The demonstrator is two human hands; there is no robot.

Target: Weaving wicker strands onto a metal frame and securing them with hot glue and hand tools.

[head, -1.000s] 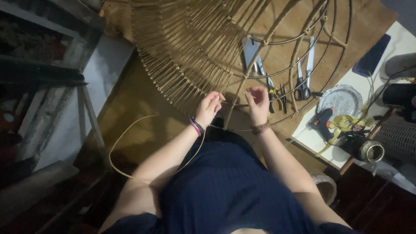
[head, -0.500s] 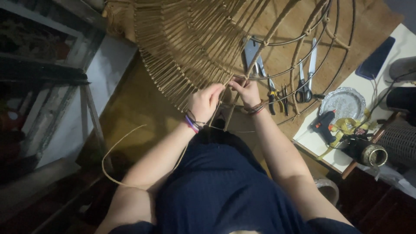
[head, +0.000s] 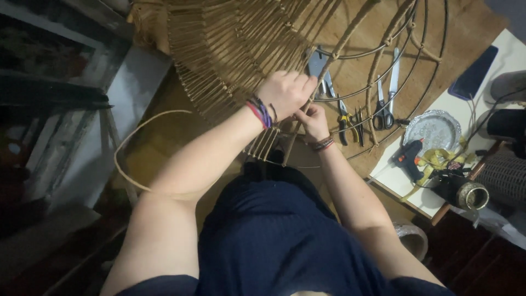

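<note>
Left hand: fist closed on the woven rattan, above the right hand.
Right hand: fingers pinched together on a spoke of the wire frame; just what they grip cannot be told.
Loose rattan strand: loops away to the near left; its working end reaches the hands.
Spoke axis: near to far, leaning right.
Nearby: scissors, pliers, glue gun, right of the hands.
</note>
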